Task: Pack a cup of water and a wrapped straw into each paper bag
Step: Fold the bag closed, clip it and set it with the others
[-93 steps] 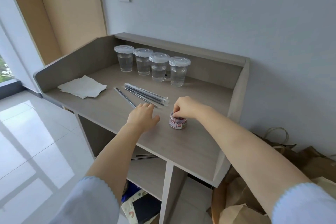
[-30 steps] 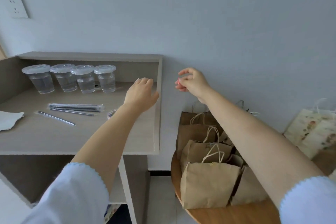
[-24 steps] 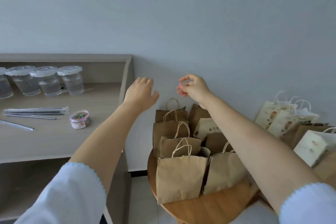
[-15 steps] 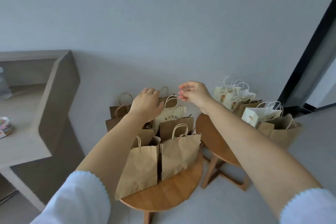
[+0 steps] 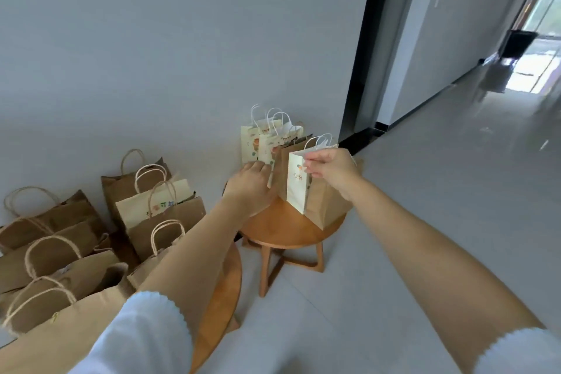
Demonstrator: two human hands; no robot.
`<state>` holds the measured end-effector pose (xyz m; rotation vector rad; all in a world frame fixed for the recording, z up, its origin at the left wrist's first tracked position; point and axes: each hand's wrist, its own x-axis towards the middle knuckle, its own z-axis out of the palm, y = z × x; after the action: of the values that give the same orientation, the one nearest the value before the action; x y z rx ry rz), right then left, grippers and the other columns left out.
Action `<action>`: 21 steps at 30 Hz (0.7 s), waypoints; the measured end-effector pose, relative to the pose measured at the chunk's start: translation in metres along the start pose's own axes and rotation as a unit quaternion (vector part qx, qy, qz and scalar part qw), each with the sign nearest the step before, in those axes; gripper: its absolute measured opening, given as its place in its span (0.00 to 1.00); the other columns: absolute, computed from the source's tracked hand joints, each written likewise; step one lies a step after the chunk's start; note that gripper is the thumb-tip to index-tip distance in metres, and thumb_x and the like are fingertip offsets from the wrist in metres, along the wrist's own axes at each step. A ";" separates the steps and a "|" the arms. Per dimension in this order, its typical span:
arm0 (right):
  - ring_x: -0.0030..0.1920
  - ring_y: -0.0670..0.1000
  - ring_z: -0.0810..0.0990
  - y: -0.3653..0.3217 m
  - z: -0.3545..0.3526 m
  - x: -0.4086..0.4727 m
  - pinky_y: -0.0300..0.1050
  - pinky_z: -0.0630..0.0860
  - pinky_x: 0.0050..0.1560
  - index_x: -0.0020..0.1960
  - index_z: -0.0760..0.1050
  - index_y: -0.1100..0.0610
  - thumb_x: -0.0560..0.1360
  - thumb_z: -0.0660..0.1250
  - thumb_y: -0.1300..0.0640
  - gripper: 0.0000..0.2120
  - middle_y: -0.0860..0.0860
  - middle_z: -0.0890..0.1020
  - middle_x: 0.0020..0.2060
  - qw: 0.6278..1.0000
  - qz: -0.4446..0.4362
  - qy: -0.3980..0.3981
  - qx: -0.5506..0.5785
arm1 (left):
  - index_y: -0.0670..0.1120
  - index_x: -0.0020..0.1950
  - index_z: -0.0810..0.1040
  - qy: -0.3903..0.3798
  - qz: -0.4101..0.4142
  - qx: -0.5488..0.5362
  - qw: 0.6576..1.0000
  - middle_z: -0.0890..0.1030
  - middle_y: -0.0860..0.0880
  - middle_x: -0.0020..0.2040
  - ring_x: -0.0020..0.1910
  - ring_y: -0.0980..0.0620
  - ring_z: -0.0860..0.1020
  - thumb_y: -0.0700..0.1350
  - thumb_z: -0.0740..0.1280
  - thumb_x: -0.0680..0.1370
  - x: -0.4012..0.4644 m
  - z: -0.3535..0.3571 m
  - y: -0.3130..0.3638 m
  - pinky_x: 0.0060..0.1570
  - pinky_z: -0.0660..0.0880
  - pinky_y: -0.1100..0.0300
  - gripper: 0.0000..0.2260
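On a small round wooden stool (image 5: 285,231) stand a few white printed paper bags (image 5: 253,143) and brown ones (image 5: 326,206). My right hand (image 5: 329,168) pinches the top edge of the front white printed bag (image 5: 296,188), just below its white handles. The small pink clip it carried is not visible between the fingers. My left hand (image 5: 252,182) reaches in beside it, fingers relaxed and touching the bags behind. No cups of water or wrapped straws are in view.
Several brown paper bags with twine handles (image 5: 151,215) crowd a second round stool (image 5: 221,288) at the lower left, one cream bag (image 5: 154,200) among them. A grey wall rises behind. A black door frame (image 5: 361,76) and a shiny corridor floor (image 5: 455,161) lie right.
My view has swung right, from the shelf with cups and straws to the stools with bags. Both hands moved to the right stool; my right hand, pinching a pink clip, now pinches the white bag's top.
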<state>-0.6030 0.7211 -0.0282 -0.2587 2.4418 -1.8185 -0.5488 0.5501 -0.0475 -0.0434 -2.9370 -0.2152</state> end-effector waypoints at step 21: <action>0.44 0.48 0.78 0.090 -0.149 0.224 0.38 0.71 0.46 0.53 0.82 0.63 0.75 0.69 0.59 0.09 0.55 0.84 0.47 0.965 -0.011 0.005 -0.261 | 0.45 0.72 0.66 -0.080 0.046 -0.010 0.996 0.70 0.47 0.70 0.70 0.48 0.66 0.53 0.58 0.80 0.276 0.110 0.100 0.64 0.67 0.55 0.22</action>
<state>-0.8556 0.8449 -0.0640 -0.3094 2.8901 -1.1459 -0.8363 0.6690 -0.0859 -0.2070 -3.0829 -0.2370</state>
